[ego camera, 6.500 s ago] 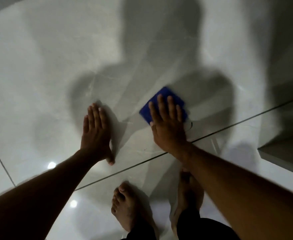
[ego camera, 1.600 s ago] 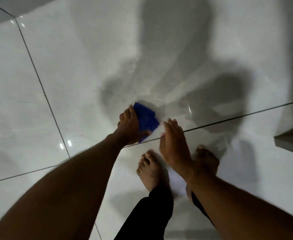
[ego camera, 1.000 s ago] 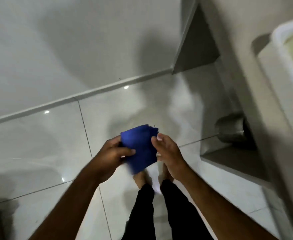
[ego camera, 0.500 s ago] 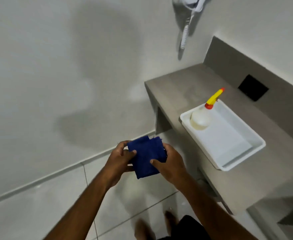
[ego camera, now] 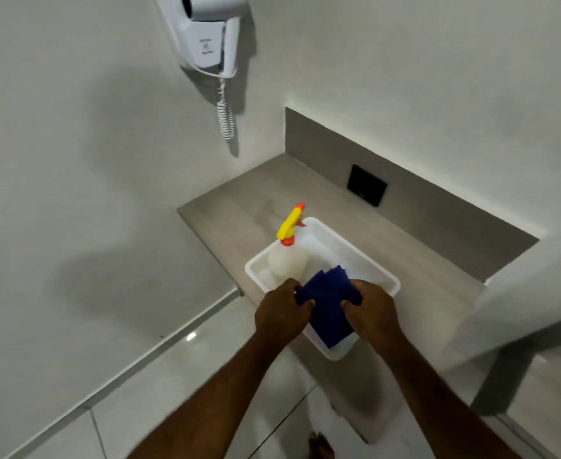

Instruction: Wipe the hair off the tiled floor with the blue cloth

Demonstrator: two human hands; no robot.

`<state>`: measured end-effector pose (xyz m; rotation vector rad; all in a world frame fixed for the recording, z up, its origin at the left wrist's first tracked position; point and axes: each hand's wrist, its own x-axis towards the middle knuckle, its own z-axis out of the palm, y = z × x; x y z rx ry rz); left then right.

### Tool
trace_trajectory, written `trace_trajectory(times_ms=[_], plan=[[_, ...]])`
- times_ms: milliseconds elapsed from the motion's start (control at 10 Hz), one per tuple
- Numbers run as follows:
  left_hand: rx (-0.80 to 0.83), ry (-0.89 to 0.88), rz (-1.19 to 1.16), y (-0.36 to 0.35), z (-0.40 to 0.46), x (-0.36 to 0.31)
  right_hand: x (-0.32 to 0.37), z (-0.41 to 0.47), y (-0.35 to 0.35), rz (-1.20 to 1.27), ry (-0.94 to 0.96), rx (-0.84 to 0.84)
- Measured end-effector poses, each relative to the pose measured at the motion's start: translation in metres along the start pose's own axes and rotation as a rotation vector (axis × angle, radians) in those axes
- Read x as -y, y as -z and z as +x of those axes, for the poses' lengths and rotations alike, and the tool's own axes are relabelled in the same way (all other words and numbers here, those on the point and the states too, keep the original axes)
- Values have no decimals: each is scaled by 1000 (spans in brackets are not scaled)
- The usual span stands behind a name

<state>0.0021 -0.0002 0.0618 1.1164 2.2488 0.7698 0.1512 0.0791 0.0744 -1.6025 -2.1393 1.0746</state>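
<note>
The folded blue cloth (ego camera: pixel 330 303) is held between both my hands over the near end of a white tray (ego camera: pixel 370 265) on a grey counter. My left hand (ego camera: pixel 280 314) grips the cloth's left edge. My right hand (ego camera: pixel 373 311) grips its right edge. The glossy tiled floor (ego camera: pixel 186 382) lies below at the lower left; no hair is discernible on it from here.
A spray bottle (ego camera: pixel 287 256) with a yellow and orange nozzle stands in the tray's far left corner. The grey counter (ego camera: pixel 415 260) carries a black wall socket (ego camera: pixel 367 189) on its backsplash. A white hair dryer (ego camera: pixel 206 34) hangs on the wall. One bare foot (ego camera: pixel 320 445) shows at the bottom.
I rose from the floor, where the cloth lay under my hand. The cloth came up into both hands, and they have moved forward over the white tray.
</note>
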Motion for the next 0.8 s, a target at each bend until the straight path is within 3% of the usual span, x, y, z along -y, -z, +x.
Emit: trace_trajectory(times_ms=[200,300,500,600,700,800], plan=[[44,42,461,-47,30,3,-30,34,-22,-96,-37,109],[99,97,601,-53,38,4,-35,51,-37,-228,-24,256],[169,137,707,-53,38,-1,-43,71,-46,-426,-7,341],[124,97,683,-49,32,-2,-42,70,-48,-538,21,337],[-11,21,637,-31,28,-3,-25,66,-46,-598,65,135],[-178,-109,691,2,30,0,7,63,-37,-547,234,-107]])
